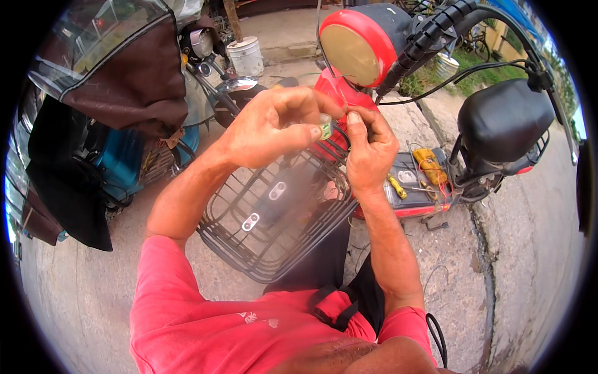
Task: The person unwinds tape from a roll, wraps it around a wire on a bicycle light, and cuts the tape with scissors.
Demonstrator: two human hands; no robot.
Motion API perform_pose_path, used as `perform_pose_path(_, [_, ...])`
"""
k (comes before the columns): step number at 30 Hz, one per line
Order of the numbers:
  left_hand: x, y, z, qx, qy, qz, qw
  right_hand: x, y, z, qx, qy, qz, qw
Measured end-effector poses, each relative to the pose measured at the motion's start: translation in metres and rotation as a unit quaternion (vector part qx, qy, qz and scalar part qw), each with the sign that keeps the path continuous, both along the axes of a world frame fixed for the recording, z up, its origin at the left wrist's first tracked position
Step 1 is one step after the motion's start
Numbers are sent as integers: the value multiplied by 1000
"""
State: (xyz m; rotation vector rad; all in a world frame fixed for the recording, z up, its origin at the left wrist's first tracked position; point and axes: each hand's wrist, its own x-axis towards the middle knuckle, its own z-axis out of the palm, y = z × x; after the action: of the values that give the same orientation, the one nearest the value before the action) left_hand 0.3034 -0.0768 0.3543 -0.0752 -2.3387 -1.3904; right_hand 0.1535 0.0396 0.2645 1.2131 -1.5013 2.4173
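My left hand [268,128] is closed, with a small pale roll with green marks [325,127], which looks like a roll of tape, between thumb and curled fingers. Close beside it, my right hand [372,153] makes a pinch with thumb and forefinger; what is in that pinch is too small to make out. The fingertips of both hands almost meet. Below them sits a black wire basket [274,269] with two metal plates in its base. Just beyond the hands is the red front [339,90] of a scooter, under a round red-rimmed headlight [358,50].
On the scooter's footboard to the right lie a yellow multimeter [430,165] with leads and a yellow-handled tool [396,186]. A black seat [507,115] stands beyond. Black cables [461,81] arch at upper right. Another covered vehicle [124,87] stands left, near a white bucket [245,57].
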Motion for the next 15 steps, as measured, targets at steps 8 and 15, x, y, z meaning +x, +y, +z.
perform_pose_path(8, [0, -2, -1, -24, 43, -37, 998, 2, -1, 2, -3, -24, 23, 999])
perform_pose_path(15, [0, -2, 0, -127, 82, -40, 988, 5, 0, 5, 22, 21, -38, 999])
